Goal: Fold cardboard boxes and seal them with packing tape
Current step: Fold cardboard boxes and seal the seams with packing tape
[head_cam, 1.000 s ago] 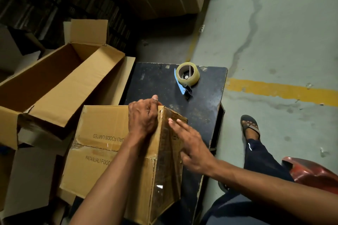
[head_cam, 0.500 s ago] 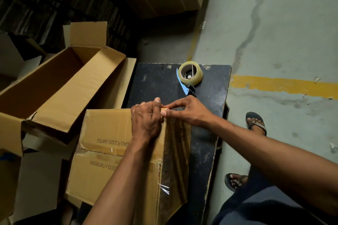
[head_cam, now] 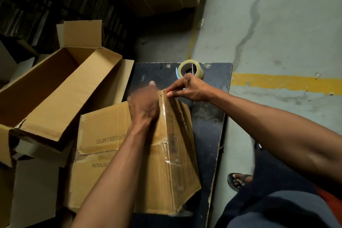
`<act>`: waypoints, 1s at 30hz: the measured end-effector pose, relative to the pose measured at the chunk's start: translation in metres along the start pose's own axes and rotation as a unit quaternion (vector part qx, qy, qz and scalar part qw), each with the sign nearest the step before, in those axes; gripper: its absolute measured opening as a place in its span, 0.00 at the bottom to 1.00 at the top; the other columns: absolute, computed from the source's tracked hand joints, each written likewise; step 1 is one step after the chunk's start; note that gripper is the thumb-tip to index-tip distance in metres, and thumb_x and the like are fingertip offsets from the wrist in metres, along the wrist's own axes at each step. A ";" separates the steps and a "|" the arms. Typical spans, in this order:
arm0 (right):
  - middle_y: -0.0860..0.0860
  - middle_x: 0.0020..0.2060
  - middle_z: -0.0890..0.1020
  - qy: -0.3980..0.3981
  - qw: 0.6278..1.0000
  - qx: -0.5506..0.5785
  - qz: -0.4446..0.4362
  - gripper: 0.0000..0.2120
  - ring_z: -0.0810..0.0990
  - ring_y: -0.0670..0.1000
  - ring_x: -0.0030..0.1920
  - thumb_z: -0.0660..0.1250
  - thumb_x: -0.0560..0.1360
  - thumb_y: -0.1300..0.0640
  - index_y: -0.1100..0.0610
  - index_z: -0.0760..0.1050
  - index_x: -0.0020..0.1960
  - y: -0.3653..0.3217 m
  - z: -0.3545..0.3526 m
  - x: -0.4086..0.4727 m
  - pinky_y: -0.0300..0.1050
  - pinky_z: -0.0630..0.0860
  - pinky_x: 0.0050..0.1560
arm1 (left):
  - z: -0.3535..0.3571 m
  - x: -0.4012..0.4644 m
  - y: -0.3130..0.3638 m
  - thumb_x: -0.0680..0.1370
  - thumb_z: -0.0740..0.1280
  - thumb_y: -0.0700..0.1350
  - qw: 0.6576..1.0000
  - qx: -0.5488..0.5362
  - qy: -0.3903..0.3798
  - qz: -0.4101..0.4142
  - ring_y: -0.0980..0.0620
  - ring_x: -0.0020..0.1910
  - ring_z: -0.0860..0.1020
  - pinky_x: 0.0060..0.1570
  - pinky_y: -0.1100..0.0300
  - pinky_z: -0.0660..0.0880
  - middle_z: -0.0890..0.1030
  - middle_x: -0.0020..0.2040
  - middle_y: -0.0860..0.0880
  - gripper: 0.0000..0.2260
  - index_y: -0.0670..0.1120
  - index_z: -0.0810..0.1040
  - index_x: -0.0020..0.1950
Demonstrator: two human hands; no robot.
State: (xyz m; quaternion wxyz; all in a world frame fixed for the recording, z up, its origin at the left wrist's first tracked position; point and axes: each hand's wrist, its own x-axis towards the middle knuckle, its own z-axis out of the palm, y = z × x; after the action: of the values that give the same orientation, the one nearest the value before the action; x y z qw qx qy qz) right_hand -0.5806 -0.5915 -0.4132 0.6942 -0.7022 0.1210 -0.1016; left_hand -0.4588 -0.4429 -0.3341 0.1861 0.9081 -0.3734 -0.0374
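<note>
The brown corrugated cardboard box (head_cam: 118, 153) bears dark printed lettering and glossy clear tape strips. The scuffed black flat worktop (head_cam: 209, 116) shows pale chips and scratches. On it sits a translucent yellowish round tape roll (head_cam: 190, 69) with a blue dispenser blade. The grey concrete floor (head_cam: 277, 33) carries a yellow painted stripe (head_cam: 285, 83) and a dark wavy stain.

A printed brown cardboard box (head_cam: 118, 153), closed and tilted, is set on the dark surface (head_cam: 207, 116); clear tape (head_cam: 167, 116) apparently runs along its edge. A tape roll (head_cam: 190, 69) is laid behind.
</note>
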 end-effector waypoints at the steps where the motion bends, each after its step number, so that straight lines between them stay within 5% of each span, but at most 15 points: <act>1: 0.49 0.53 0.88 -0.003 1.000 -0.008 0.011 0.12 0.85 0.46 0.56 0.74 0.77 0.59 0.58 0.85 0.60 0.004 -0.004 0.001 0.43 0.80 0.62 | 0.002 0.003 0.001 0.84 0.50 0.60 1.000 0.005 0.006 -0.005 0.49 0.30 0.75 0.49 0.40 0.77 0.77 0.28 0.48 0.31 0.45 0.83 0.37; 7: 0.46 0.64 0.83 0.061 0.996 -0.058 -0.013 0.21 0.79 0.43 0.65 0.62 0.84 0.43 0.49 0.74 0.74 0.006 0.008 -0.004 0.50 0.76 0.69 | 0.003 -0.001 -0.001 0.85 0.52 0.58 1.000 0.005 0.014 0.004 0.53 0.27 0.70 0.45 0.42 0.74 0.71 0.25 0.53 0.26 0.53 0.74 0.30; 11: 0.52 0.71 0.78 0.033 0.991 -0.125 -0.032 0.31 0.76 0.52 0.70 0.52 0.82 0.31 0.42 0.62 0.80 -0.008 0.036 0.004 0.54 0.74 0.69 | 0.002 -0.001 0.001 0.85 0.52 0.57 1.000 0.003 0.016 0.012 0.54 0.28 0.67 0.47 0.37 0.74 0.68 0.26 0.54 0.25 0.53 0.69 0.29; 15: 0.52 0.70 0.78 0.021 0.969 -0.242 -0.033 0.43 0.75 0.56 0.66 0.39 0.76 0.22 0.45 0.60 0.82 0.021 0.038 -0.003 0.61 0.72 0.64 | 0.001 0.000 0.001 0.84 0.50 0.60 1.000 0.003 -0.009 0.002 0.52 0.34 0.75 0.53 0.38 0.75 0.77 0.30 0.52 0.28 0.48 0.84 0.41; 19: 0.52 0.77 0.70 0.033 0.959 -0.275 -0.055 0.45 0.71 0.54 0.70 0.46 0.75 0.22 0.48 0.54 0.84 0.028 0.027 -0.021 0.61 0.71 0.69 | 0.000 0.000 0.001 0.84 0.50 0.60 1.000 0.001 -0.004 0.006 0.48 0.37 0.78 0.55 0.37 0.75 0.81 0.34 0.49 0.28 0.51 0.86 0.44; 23: 0.51 0.81 0.61 0.058 0.971 -0.195 -0.127 0.47 0.64 0.52 0.77 0.57 0.75 0.25 0.48 0.48 0.84 0.004 0.037 -0.031 0.50 0.63 0.76 | 0.000 -0.001 0.000 0.85 0.49 0.61 1.000 -0.008 0.006 0.012 0.48 0.37 0.79 0.53 0.36 0.76 0.82 0.34 0.50 0.28 0.52 0.87 0.45; 30: 0.51 0.84 0.52 -0.004 0.946 -0.302 -0.119 0.56 0.57 0.55 0.81 0.72 0.72 0.31 0.47 0.39 0.84 0.029 0.036 -0.044 0.65 0.66 0.75 | -0.017 -0.028 0.000 0.86 0.56 0.53 0.989 -0.018 0.111 0.092 0.48 0.51 0.79 0.53 0.39 0.75 0.84 0.49 0.49 0.17 0.47 0.83 0.53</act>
State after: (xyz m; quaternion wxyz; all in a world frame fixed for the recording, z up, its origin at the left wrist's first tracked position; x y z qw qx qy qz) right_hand -0.6117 -0.5442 -0.4418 0.4331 -0.8886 0.0588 -0.1391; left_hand -0.4759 -0.4183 -0.3206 0.2456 0.8650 -0.4313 0.0740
